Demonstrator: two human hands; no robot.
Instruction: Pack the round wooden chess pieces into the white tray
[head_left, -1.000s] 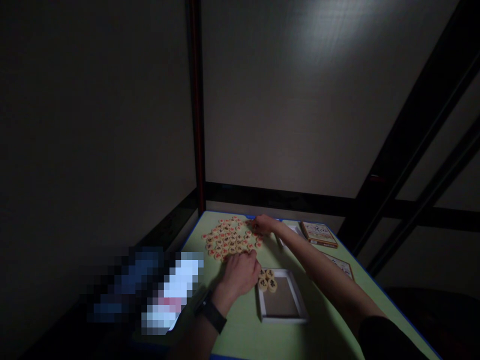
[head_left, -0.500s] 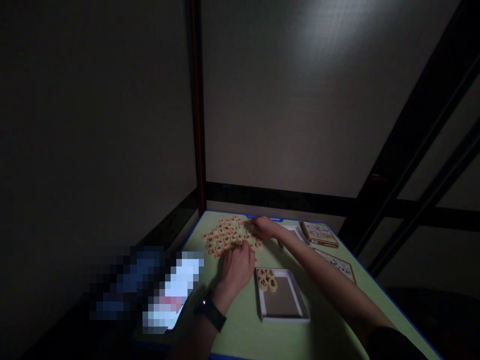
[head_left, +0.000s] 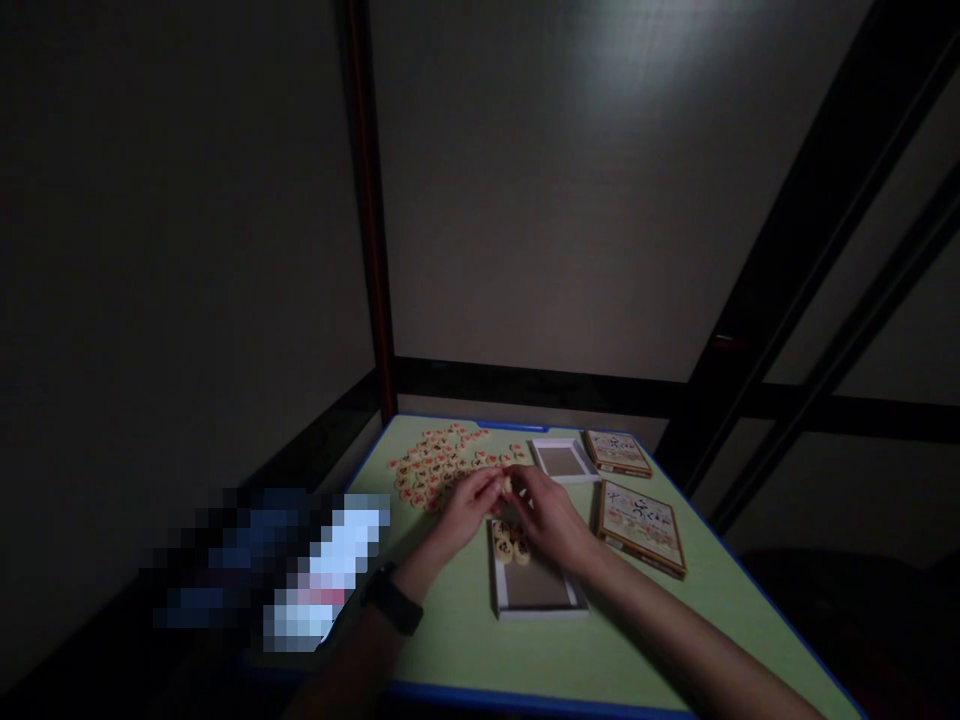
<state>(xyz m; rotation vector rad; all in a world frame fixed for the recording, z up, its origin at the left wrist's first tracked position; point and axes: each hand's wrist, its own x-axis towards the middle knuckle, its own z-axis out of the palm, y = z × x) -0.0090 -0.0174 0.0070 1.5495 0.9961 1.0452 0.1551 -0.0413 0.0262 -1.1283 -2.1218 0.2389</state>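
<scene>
My left hand point(head_left: 471, 508), with a dark watch on its wrist, is closed at the fingertips beside the loose Chinese chess pieces point(head_left: 431, 468). My right hand point(head_left: 551, 515) meets it above the near tray's far edge. Between the fingertips of both hands is a pale round Chinese chess piece point(head_left: 507, 485), partly covered. Several black-marked pieces point(head_left: 512, 548) sit together in the far left corner of the near white-rimmed tray point(head_left: 541, 612). My right hand and forearm hide part of that tray.
A second white-rimmed tray point(head_left: 562, 478) lies farther back. Two printed game boxes point(head_left: 619, 452) are at the table's right side. At the left is a bright, pixelated screen point(head_left: 326, 570). The green table point(head_left: 465, 640) has a blue edge, with walls behind and to the left.
My right hand has come back from the far side of the pieces to meet my left hand. My left hand has lifted from the pile's near edge. The view has shifted slightly.
</scene>
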